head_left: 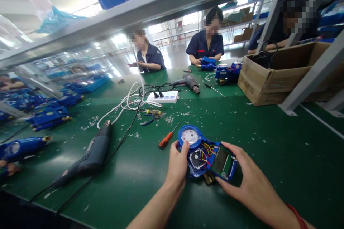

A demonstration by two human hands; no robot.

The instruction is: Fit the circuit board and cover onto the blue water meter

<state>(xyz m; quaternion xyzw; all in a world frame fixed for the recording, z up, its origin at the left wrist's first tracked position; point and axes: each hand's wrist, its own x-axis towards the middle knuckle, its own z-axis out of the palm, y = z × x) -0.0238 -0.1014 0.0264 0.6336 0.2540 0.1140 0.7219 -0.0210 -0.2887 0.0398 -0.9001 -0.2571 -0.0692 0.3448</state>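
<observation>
Two hands hold an opened blue water meter [205,155] just above the green table [282,143]. Its left side sits in the grip of the left hand [177,164], thumb by the round dial; the right hand [248,179] grasps its right end, beside the green circuit board. Just left of the left grip lies an orange-handled screwdriver [167,138]; farther left rests a dark electric screwdriver [94,152].
</observation>
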